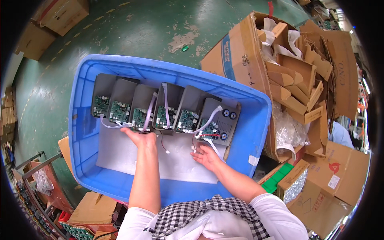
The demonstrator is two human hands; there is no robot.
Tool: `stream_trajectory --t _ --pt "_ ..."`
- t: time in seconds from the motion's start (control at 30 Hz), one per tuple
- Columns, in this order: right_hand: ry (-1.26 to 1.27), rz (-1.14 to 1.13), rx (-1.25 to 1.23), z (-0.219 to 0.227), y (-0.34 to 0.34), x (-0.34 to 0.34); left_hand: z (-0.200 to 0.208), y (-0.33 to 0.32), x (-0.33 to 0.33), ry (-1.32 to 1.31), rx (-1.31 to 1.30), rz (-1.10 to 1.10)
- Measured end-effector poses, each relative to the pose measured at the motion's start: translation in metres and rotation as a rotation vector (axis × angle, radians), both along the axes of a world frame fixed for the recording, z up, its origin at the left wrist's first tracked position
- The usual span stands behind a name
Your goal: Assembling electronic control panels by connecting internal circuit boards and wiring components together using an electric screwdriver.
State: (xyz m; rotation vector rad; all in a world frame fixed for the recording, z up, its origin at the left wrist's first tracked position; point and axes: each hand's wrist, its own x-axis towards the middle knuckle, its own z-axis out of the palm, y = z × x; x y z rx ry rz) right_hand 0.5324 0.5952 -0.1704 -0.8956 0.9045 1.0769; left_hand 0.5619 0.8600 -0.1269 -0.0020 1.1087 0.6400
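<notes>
Several dark grey panels stand leaning in a row inside a blue plastic tub (pixel 192 76), each with a green circuit board (pixel 141 116) at its lower end. My left hand (pixel 141 138) is at the lower edge of the panels left of the middle, thumb stretched out beside a white ribbon cable (pixel 114 125); its other fingers are partly hidden. My right hand (pixel 206 157) is below the rightmost panel (pixel 226 125), fingers apart, close to a small white connector (pixel 194 148) on a thin wire. Nothing shows in its grip.
White foam sheet (pixel 176 170) lines the tub's floor. To the right stands a large carton (pixel 240 56) full of cardboard pieces and plastic wrap. Another carton (pixel 336 176) and a green tray (pixel 278 178) are at lower right. More boxes (pixel 60 16) stand at upper left.
</notes>
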Motion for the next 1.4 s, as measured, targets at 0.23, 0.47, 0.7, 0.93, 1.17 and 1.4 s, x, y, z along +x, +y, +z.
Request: stream_trajectory --t 0.23,0.47,0.7,0.93,1.17,1.4 --pt "-0.118 -0.324 -0.307 -0.005 -0.012 0.012 -0.008 0.007 -0.012 -0.335 0.102 -0.227" --pt "-0.234 -0.241 -0.304 -0.01 -0.006 0.038 -0.026 0.001 -0.008 -0.382 0.11 -0.234" --pt "-0.171 0.031 -0.281 -0.005 -0.023 0.033 -0.034 -0.013 -0.038 0.178 0.266 -0.648" --pt "-0.191 0.165 -0.234 0.038 -0.012 0.015 -0.002 -0.024 -0.004 -0.442 0.047 -0.357" --pt "-0.371 0.459 -0.063 0.089 -0.035 -0.04 -0.037 -0.011 -0.041 -0.168 0.068 -0.653" --pt "-0.908 0.427 -0.168 0.183 -0.123 -0.107 -0.042 0.008 -0.079 0.174 0.414 -0.664"
